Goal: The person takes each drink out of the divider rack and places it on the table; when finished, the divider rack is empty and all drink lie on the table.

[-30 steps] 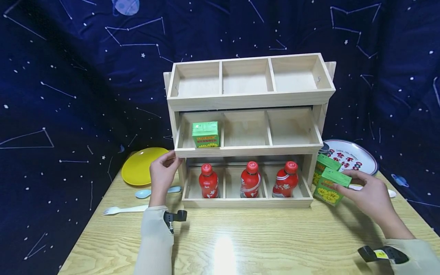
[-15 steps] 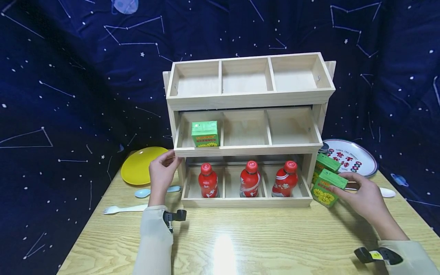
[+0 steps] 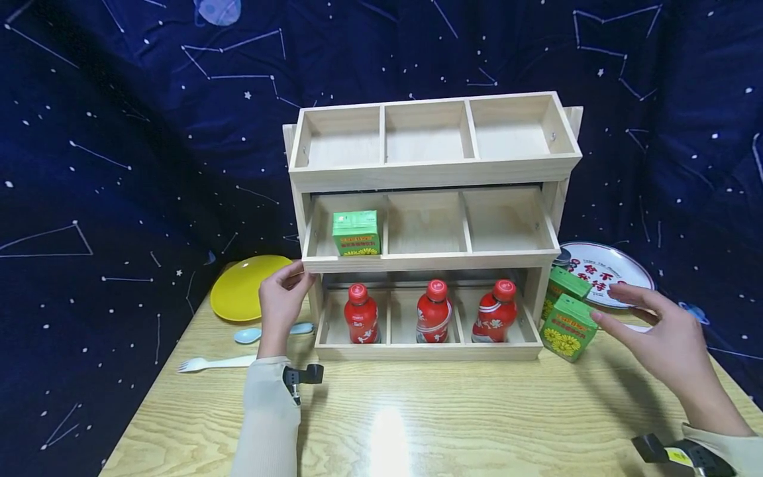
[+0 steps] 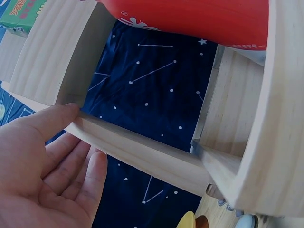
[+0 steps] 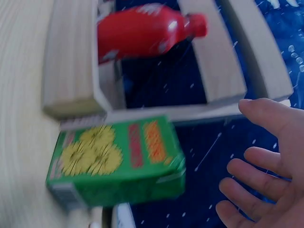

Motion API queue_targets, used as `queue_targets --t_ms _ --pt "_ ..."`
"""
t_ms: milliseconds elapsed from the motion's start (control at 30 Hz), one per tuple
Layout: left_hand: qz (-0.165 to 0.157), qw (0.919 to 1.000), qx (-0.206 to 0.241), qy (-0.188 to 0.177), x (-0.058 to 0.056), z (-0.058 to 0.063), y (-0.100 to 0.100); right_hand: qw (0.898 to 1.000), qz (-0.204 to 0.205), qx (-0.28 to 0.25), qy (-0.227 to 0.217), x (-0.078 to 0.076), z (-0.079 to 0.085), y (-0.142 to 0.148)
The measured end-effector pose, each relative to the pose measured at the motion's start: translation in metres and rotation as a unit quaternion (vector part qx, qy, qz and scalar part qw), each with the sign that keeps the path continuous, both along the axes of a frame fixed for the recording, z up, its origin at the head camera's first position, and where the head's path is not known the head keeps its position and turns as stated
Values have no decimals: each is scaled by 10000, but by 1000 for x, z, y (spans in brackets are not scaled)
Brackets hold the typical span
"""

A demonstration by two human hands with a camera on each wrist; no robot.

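A three-tier wooden rack stands on the table. My left hand holds its left side below the middle tier; in the left wrist view the thumb rests at the tray's lower corner, with fingertips partly hidden behind the upright. My right hand, fingers spread and relaxed, is beside a green drink carton with yellow flowers, which stands upright by the rack's right side. In the right wrist view, space shows between that hand and the carton. A second green carton stands behind it, partly covered.
Another green carton sits in the middle tier's left compartment. Red bottles stand in the bottom tier's three compartments. A yellow plate, a blue spoon and a white fork lie left; a white plate is at right.
My right hand first lowered the green carton beside the rack while moving left, then let go and drew back to the right. My left hand stayed at the rack.
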State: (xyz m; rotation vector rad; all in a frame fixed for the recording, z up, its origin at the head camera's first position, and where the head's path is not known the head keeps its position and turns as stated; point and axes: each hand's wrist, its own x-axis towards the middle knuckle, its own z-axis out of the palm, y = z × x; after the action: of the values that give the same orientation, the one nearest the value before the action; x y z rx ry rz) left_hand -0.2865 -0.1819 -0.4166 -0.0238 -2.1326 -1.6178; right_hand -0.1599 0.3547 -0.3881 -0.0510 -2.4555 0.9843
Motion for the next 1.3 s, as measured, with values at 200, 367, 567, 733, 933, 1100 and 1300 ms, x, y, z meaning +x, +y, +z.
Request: queue_targets --t_ms 200,367,567,733,933,1100,1300 --pt "31 10000 -51 -32 0 0 0 9985 120 -526 27 0 14 -21" --pt "-7 10000 -62 -28 0 0 2 9947 507 -733 521 -6 24 -45" --pt "13 9999 -84 -64 1 0 2 9847 1238 -786 943 -10 41 -80" --pt "-20 10000 -68 -39 0 1 3 9775 1707 -723 1006 -16 55 -111" --pt "-18 10000 -7 -11 0 1 2 9658 2294 -741 957 -30 69 -150" --pt "13 10000 -13 15 0 1 0 9540 2722 -961 814 -48 77 -176" --pt "34 9999 -75 -77 1 1 1 9396 3176 -1091 657 -67 81 -199"
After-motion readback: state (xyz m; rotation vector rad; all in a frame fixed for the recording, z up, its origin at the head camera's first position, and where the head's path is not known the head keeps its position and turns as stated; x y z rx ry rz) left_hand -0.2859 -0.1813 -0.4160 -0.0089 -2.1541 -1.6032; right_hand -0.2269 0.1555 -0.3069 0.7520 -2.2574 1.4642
